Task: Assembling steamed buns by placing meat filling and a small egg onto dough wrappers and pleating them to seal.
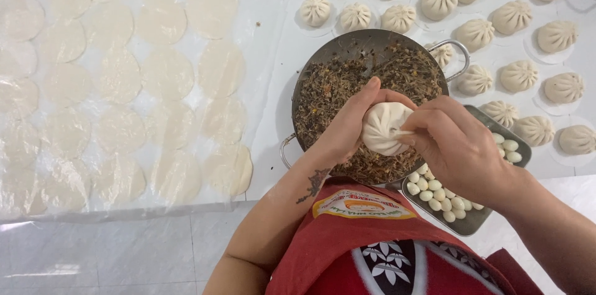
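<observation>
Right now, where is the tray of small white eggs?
In the head view, the metal tray of small white eggs sits at lower right, partly under the right hand, just right of the pan of dark filling.

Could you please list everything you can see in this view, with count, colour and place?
Bun being pleated: one, white, held between both hands over the pan.
Pan of filling: one, metal with two handles, holding dark chopped filling, centre.
Finished buns: at least twenty, white, pleated, in rows at the upper right, some cut off by the frame.
Dough rounds: more than twenty, pale, flat, laid on clear plastic sheet at the left.
Tray of small eggs: one metal tray, small whitish eggs, lower right beside the pan.
Apron: one, red with a printed patch, bottom centre.
Left hand: cups the bun from the left.
Right hand: pinches the bun's top folds.
</observation>
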